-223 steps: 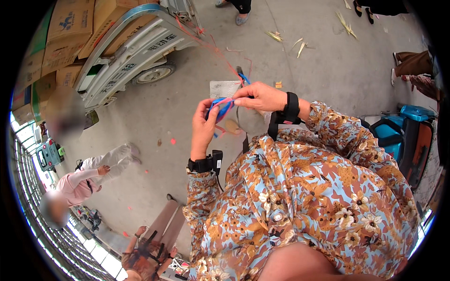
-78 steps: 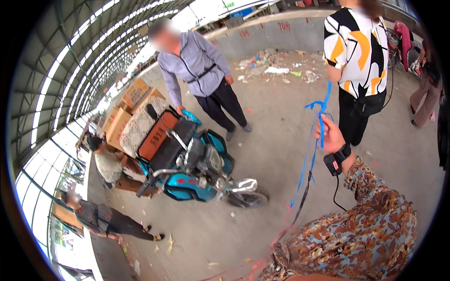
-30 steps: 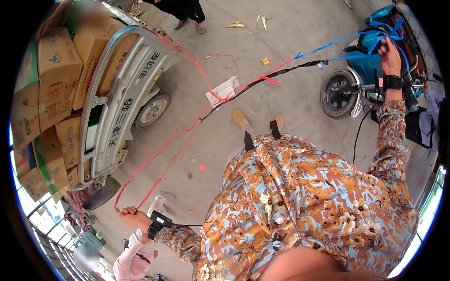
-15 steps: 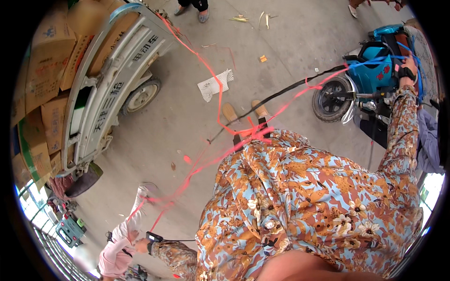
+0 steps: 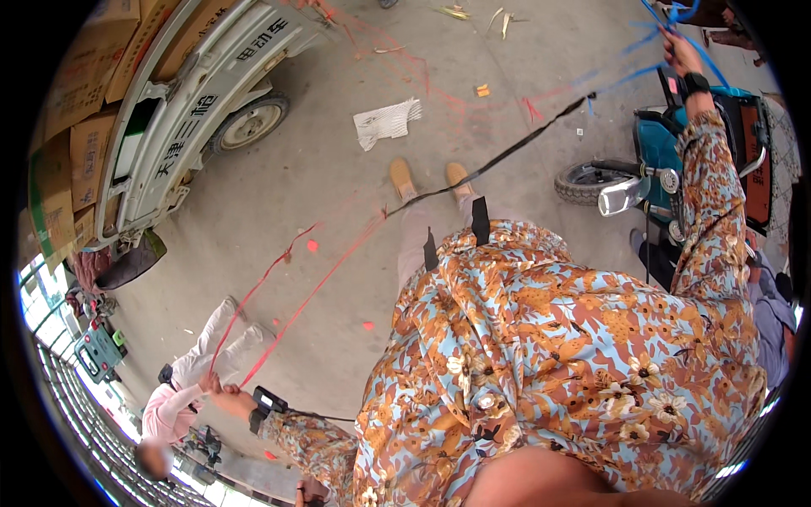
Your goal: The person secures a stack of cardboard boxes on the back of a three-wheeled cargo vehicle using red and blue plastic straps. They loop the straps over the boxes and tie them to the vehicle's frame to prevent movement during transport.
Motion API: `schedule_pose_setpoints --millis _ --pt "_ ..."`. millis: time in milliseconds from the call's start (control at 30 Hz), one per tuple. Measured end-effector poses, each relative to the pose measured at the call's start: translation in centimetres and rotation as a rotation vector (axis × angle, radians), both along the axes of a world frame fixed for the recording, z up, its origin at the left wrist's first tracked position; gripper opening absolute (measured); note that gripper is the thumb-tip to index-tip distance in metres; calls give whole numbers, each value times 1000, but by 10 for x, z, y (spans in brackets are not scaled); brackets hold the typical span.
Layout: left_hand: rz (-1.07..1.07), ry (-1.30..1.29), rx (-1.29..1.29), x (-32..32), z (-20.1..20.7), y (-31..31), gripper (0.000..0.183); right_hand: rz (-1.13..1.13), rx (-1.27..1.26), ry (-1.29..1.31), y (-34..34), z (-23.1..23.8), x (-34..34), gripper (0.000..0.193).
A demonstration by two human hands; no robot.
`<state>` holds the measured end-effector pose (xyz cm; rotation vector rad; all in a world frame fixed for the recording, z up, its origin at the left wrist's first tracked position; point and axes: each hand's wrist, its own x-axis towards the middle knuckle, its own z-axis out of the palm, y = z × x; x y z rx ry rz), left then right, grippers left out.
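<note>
My left hand (image 5: 235, 402), wearing a black wrist device, is closed on strands of red plastic string (image 5: 296, 317). A hand of a person in pink (image 5: 166, 414) appears right beside it; which of the red strands that hand touches is unclear. Far to the right, my right hand (image 5: 683, 56) is raised and closed on blue plastic string (image 5: 629, 78). Between my hands a black cord (image 5: 515, 150) stretches above the floor, linked to the red string at its left end and to blue string at its right. More red string (image 5: 460, 106) trails blurred in the air beyond it.
A grey cargo tricycle (image 5: 203, 110) loaded with cardboard boxes (image 5: 89, 76) stands at the left. A teal electric scooter (image 5: 655, 148) is parked at the right, close to my right arm. White mesh foam (image 5: 386, 124) and scraps lie on the floor. Other people stand at the edges.
My right hand has moved up and away from the scooter with the blue string. Red string has left my waist and swung outward. The person in pink has a hand up beside my left hand.
</note>
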<state>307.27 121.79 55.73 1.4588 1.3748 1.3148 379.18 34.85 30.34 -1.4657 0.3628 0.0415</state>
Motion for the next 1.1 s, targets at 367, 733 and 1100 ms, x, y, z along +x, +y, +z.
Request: schedule_pose_setpoints --millis 367,733,1100 --pt "307 -75 -1 -63 19 -26 30 44 112 -171 93 179 -7 17" --pt "444 -129 30 -83 43 -74 31 114 97 -303 80 183 -72 30" --pt "351 -101 -62 -94 1 -46 30 95 144 -259 73 137 -101 31"
